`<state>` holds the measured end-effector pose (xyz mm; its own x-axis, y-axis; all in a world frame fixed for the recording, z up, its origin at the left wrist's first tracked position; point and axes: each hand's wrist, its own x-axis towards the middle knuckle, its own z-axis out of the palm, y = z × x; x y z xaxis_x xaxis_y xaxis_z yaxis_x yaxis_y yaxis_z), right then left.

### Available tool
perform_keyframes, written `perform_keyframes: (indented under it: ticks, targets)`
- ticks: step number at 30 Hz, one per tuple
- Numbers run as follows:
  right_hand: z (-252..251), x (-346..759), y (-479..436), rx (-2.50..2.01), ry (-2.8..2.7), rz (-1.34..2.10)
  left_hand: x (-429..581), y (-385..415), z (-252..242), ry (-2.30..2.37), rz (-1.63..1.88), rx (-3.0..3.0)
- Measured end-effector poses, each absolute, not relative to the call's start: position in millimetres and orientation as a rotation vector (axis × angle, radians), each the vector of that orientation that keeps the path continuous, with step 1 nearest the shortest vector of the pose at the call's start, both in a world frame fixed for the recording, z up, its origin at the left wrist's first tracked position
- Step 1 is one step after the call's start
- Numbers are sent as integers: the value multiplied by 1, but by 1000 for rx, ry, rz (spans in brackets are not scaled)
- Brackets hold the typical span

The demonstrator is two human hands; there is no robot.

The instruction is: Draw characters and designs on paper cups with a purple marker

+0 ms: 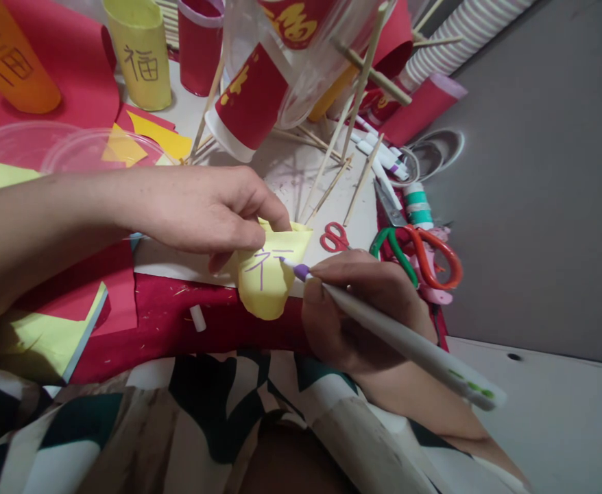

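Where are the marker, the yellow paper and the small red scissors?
marker [398, 337]: head view, middle of white barrel.
yellow paper [266, 291]: head view, lower blank part.
small red scissors [335, 237]: head view, red handle.

small yellow paper piece [270, 278]: thin, matt, curled, with purple ink strokes on it. long white marker pen [408, 346]: smooth plastic with a slight sheen and a purple felt tip. thin pale sticks [332, 182]: bare, unfinished wood. small red-handled scissors [334, 237] and larger green-and-orange-handled scissors [424, 255]: glossy plastic grips, and the larger pair shows grey metal blades. clear round lids [69, 147]: transparent glossy plastic. dark red sheet [177, 322]: matt, paper or felt, can't tell. stack of white ribbed cups [460, 34]: paper. patterned garment [203, 412]: soft matt cloth.
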<state>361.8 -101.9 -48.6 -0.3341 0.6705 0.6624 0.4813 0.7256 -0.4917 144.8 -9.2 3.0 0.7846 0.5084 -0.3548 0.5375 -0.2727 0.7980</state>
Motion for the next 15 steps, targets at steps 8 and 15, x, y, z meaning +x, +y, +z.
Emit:
perform_keyframes:
  ticks: [8,15]
  targets:
    - [-52,361,-99,-827,-1940,134,144,-5,-2,754,-21,1945]
    - [-55,364,-99,-895,-1931,71,145,-9,5,817,-50,1911]
